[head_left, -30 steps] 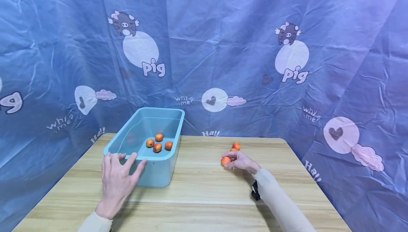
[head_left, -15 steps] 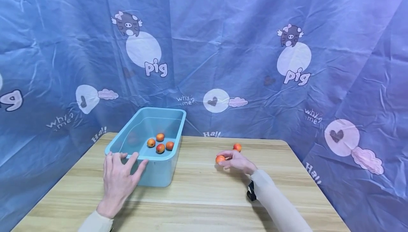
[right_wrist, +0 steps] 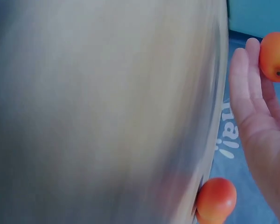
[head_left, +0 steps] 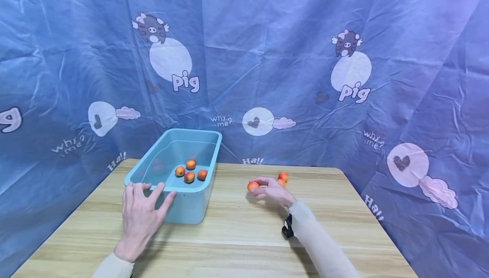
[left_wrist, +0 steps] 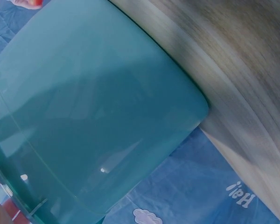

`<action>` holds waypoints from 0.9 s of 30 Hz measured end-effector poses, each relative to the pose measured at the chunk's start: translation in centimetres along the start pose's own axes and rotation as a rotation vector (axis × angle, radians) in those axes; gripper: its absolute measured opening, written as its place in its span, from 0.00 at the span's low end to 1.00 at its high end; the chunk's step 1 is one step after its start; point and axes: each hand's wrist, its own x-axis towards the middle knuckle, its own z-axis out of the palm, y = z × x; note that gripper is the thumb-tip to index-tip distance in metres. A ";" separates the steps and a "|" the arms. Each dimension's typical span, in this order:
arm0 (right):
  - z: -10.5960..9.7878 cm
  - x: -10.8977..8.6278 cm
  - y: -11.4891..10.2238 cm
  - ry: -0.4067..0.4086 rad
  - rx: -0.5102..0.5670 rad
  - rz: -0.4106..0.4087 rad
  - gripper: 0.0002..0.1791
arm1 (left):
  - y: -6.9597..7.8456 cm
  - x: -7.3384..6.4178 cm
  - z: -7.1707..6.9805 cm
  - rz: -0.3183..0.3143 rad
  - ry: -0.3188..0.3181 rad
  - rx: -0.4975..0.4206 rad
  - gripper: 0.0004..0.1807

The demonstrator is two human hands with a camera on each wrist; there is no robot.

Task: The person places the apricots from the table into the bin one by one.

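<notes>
My left hand (head_left: 141, 216) grips the near rim of a blue plastic bin (head_left: 183, 206), its fingertips hooked over the edge and the thumb spread along the outer wall. Several orange-red fruits (head_left: 189, 177) lie on the bin's floor. To the right of the bin, my right hand (head_left: 273, 191) holds another orange-red fruit (head_left: 253, 186), pinched at the fingertips close over the table; the right wrist view shows this held fruit (right_wrist: 274, 56) with a small dark spot. Behind that hand, two more fruits sit together, one red (head_left: 283, 176) and one more orange (head_left: 281, 183).
The wooden table (head_left: 237, 244) carries the bin at its left side. Right behind the table's far edge hangs a blue printed cloth (head_left: 233, 70), which closes in both sides too. A black strap (head_left: 288, 227) is on the right wrist.
My right hand has moved left with the fruit, away from the two others, and the orange one behind it shows again. My left hand and the bin have stayed put.
</notes>
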 end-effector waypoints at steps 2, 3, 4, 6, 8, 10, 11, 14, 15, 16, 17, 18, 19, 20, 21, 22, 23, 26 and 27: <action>0.2 0.3 -0.1 0.004 0.029 -0.003 0.26 | 0.0 0.0 0.0 0.000 -0.001 0.000 0.31; 0.3 0.4 -0.1 0.008 0.040 -0.005 0.26 | 0.0 0.0 -0.1 0.000 -0.002 0.000 0.31; 0.4 0.5 -0.2 0.018 0.049 -0.001 0.26 | 0.0 0.0 -0.1 0.000 -0.005 0.000 0.31; 0.6 0.7 -0.4 0.032 0.061 -0.003 0.26 | 0.0 0.0 -0.1 0.001 -0.005 0.002 0.31; 0.7 0.9 -0.6 0.039 0.060 -0.012 0.26 | 0.1 0.1 -0.1 0.001 -0.006 0.003 0.31; 0.8 1.1 -0.7 0.046 0.053 -0.020 0.26 | 0.1 0.1 -0.1 0.001 -0.006 0.003 0.31; 0.9 1.2 -0.8 0.045 0.049 -0.028 0.26 | 0.1 0.1 -0.1 0.001 -0.006 0.004 0.31; 1.2 1.4 -1.1 0.043 0.057 -0.037 0.27 | 0.2 0.1 -0.2 0.002 -0.011 0.006 0.31; 1.4 1.5 -1.2 0.043 0.062 -0.038 0.27 | 0.2 0.1 -0.2 0.003 -0.012 0.008 0.31; 1.5 1.5 -1.3 0.043 0.063 -0.038 0.27 | 0.2 0.1 -0.2 0.005 -0.011 0.008 0.31; 1.7 1.6 -1.4 0.046 0.062 -0.042 0.27 | 0.3 0.1 -0.2 0.005 -0.012 0.009 0.31; 1.8 1.7 -1.6 0.049 0.072 -0.042 0.26 | 0.3 0.1 -0.2 0.006 -0.012 0.010 0.31; 1.9 1.8 -1.7 0.052 0.081 -0.047 0.26 | 0.3 0.1 -0.2 0.006 -0.012 0.011 0.31; 2.1 1.9 -1.9 0.054 0.091 -0.054 0.26 | 0.3 0.1 -0.2 0.005 -0.011 0.011 0.31; 2.2 2.1 -2.1 0.054 0.102 -0.065 0.25 | 0.3 0.1 -0.2 0.005 -0.011 0.012 0.31; 2.4 2.2 -2.3 0.056 0.107 -0.078 0.25 | 0.3 0.1 -0.2 0.004 -0.010 0.011 0.31; 2.5 2.3 -2.4 0.059 0.115 -0.087 0.24 | 0.3 0.1 -0.2 0.002 -0.008 0.010 0.31; 3.0 2.8 -2.9 0.060 0.133 -0.106 0.22 | 0.3 0.1 -0.2 0.002 -0.002 0.007 0.31; 3.2 3.0 -3.1 0.063 0.136 -0.110 0.22 | 0.2 0.1 -0.3 0.003 0.000 0.005 0.31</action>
